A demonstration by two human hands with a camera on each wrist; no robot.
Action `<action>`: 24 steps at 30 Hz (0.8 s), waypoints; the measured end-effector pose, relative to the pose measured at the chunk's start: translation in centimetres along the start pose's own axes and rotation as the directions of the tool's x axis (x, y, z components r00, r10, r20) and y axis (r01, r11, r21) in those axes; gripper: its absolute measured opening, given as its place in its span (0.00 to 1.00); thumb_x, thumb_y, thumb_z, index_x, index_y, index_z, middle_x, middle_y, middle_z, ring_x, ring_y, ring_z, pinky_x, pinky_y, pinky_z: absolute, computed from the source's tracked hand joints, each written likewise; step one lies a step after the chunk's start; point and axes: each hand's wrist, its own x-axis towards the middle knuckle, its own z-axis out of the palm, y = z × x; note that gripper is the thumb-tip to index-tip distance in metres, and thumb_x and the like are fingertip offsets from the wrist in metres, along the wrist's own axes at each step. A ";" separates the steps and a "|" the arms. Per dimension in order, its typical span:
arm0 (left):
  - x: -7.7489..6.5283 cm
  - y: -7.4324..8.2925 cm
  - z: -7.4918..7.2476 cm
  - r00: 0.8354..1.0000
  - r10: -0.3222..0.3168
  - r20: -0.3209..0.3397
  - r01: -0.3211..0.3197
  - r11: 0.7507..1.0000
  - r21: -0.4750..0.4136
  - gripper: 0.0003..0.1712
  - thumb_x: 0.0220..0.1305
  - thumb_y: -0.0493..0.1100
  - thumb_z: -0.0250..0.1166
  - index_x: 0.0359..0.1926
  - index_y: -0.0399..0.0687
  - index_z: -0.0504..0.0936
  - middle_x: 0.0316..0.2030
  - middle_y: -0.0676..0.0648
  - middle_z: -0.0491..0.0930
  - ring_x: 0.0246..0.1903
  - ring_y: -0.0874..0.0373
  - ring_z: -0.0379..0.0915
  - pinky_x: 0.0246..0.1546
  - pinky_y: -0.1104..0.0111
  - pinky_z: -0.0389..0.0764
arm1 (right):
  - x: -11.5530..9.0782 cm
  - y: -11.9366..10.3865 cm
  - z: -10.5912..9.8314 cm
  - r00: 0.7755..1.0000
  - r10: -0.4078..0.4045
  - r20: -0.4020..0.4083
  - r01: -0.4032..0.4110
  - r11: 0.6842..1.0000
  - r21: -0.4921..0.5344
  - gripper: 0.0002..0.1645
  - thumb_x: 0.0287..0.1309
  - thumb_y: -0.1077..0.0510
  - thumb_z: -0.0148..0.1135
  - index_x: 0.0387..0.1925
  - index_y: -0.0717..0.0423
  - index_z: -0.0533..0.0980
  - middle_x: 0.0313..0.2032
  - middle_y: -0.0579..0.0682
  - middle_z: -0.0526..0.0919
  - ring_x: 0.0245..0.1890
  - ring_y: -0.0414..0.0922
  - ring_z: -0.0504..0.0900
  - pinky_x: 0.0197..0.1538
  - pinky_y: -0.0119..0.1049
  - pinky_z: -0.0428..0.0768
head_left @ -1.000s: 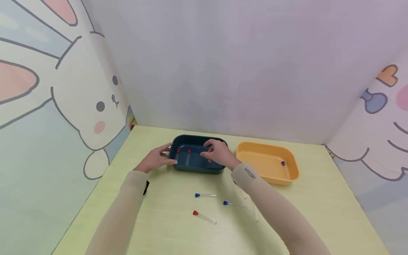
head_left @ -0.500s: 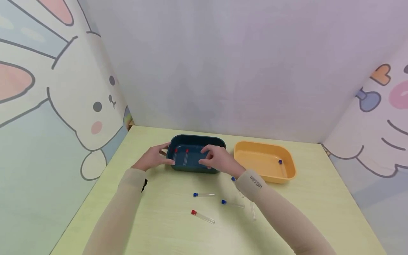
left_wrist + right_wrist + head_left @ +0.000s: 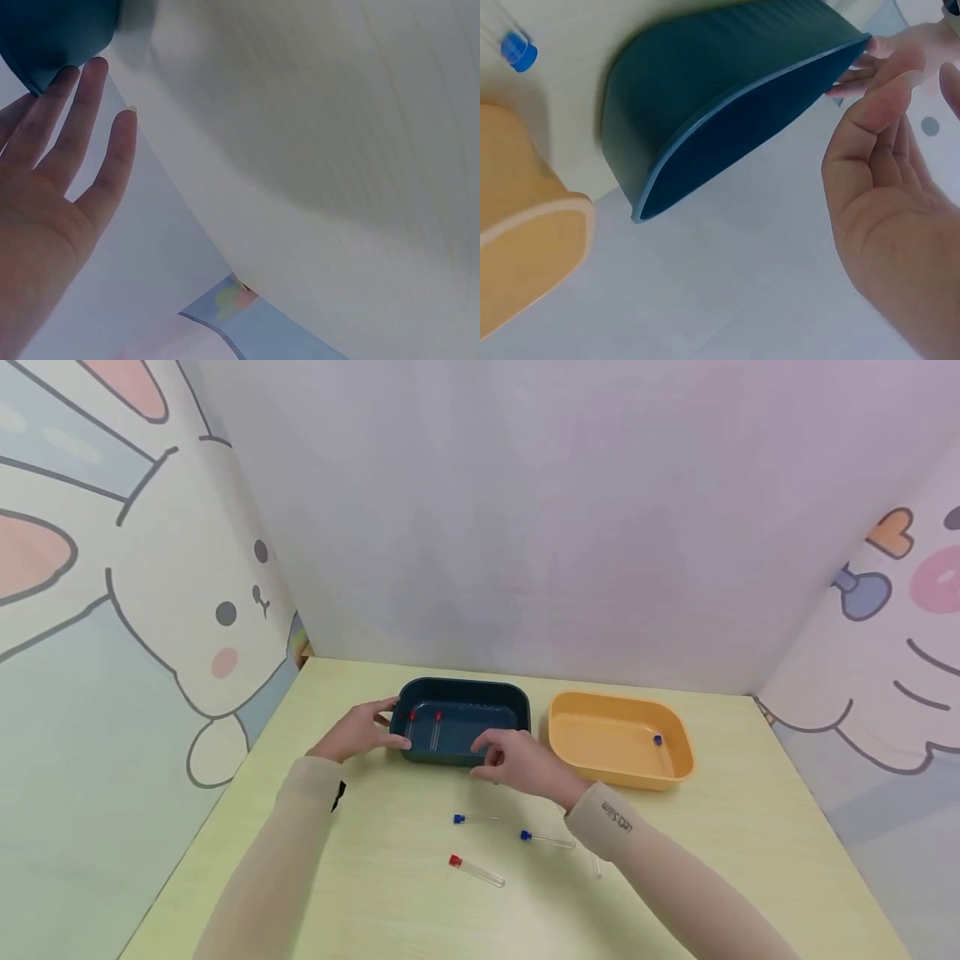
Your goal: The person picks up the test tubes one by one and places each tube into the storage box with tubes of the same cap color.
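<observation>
Near the far edge of the tabletop (image 3: pixel 375 885), left of centre, stands a dark blue bin (image 3: pixel 468 724) with 2 red-capped tubes (image 3: pixel 437 732) lying in it; a yellow bin (image 3: pixel 596 737) to its right along that edge holds 1 blue-capped tube (image 3: pixel 658 742). The left hand (image 3: pixel 351 734) sets wide-spread fingers against the dark blue bin's left end, apparently steadying it. The right hand (image 3: pixel 521 764) is above that bin's near right corner, thumb and forefinger narrowly apart, nothing visible between them. The step in hand looks like a reach between tubes: farther from the far edge lie 1 loose red-capped tube (image 3: pixel 478 872), 2 loose blue-capped tubes (image 3: pixel 547 840) and a clear tube (image 3: pixel 596 865) partly hidden by the right sleeve (image 3: pixel 652 881). The right wrist view shows a blue cap (image 3: pixel 519 51) near the yellow bin; I cannot tell whose. The next move probably calls for lowering the fingertips to the tabletop and a light pinch, since slim tubes may roll.
</observation>
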 end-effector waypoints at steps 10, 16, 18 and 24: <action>0.1 -0.2 0.0 1.000 -0.010 0.004 0.010 1.000 -0.015 0.58 0.57 0.56 0.79 0.81 0.55 0.57 0.74 0.39 0.67 0.66 0.41 0.72 0.59 0.47 0.79 | -1.1 0.3 1.7 0.999 -0.033 0.039 0.035 0.998 -0.057 0.17 0.63 0.53 0.72 0.51 0.55 0.83 0.28 0.41 0.81 0.26 0.38 0.76 0.35 0.29 0.78; 0.1 -0.3 0.0 1.000 -0.011 0.010 0.011 1.000 -0.015 0.58 0.57 0.57 0.78 0.82 0.54 0.56 0.74 0.38 0.67 0.67 0.40 0.71 0.60 0.46 0.79 | -1.5 0.5 2.6 0.996 -0.025 0.081 0.030 0.997 -0.071 0.18 0.62 0.53 0.73 0.51 0.55 0.83 0.28 0.41 0.81 0.27 0.38 0.76 0.34 0.29 0.77; 0.1 -0.3 0.0 1.000 -0.015 0.012 0.015 1.000 -0.016 0.58 0.57 0.57 0.78 0.82 0.54 0.56 0.74 0.38 0.67 0.67 0.40 0.71 0.60 0.45 0.79 | -1.7 0.7 3.0 0.995 -0.029 0.095 0.035 0.997 -0.066 0.19 0.62 0.53 0.73 0.51 0.56 0.83 0.28 0.41 0.81 0.27 0.38 0.76 0.34 0.28 0.76; 0.0 -0.2 0.0 1.000 -0.025 0.011 0.025 1.000 -0.018 0.58 0.57 0.57 0.78 0.82 0.55 0.56 0.75 0.39 0.67 0.68 0.41 0.70 0.62 0.45 0.77 | -2.2 0.9 3.7 0.991 -0.037 0.126 0.043 0.998 -0.045 0.20 0.61 0.53 0.74 0.51 0.58 0.83 0.27 0.41 0.81 0.26 0.36 0.75 0.33 0.28 0.76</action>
